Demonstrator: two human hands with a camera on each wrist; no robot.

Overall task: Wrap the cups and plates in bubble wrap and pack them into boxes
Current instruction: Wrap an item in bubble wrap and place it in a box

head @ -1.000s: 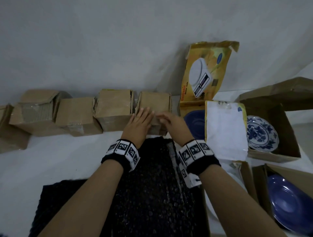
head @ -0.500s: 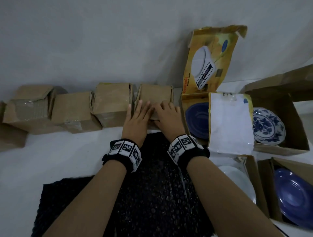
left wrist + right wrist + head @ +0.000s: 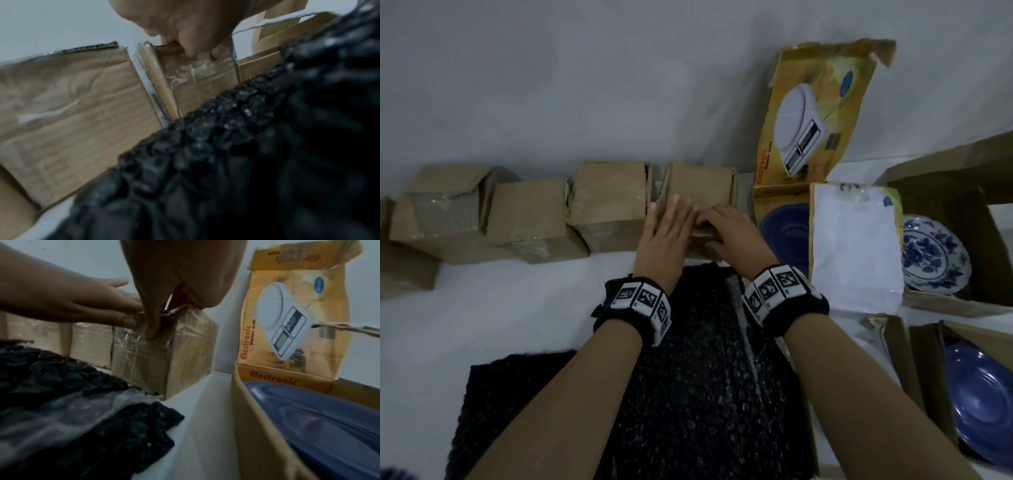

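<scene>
Against the white wall, at the right end of a row of closed cardboard boxes, sits the small taped box (image 3: pixel 700 192) we are working on. Our left hand (image 3: pixel 666 236) lies flat on its top, fingers straight and close together. Our right hand (image 3: pixel 736 236) presses beside it, fingers bent down over the near top edge, the thumb (image 3: pixel 151 324) pushing clear tape (image 3: pixel 131 340) against the front face. Black bubble wrap (image 3: pixel 688 394) lies spread under our forearms, touching the box's base. Just right stands an open yellow kitchen-scale box (image 3: pixel 784 195) holding a blue plate (image 3: pixel 787 233); beyond it, another open box holds a blue-and-white patterned plate (image 3: pixel 931 255).
</scene>
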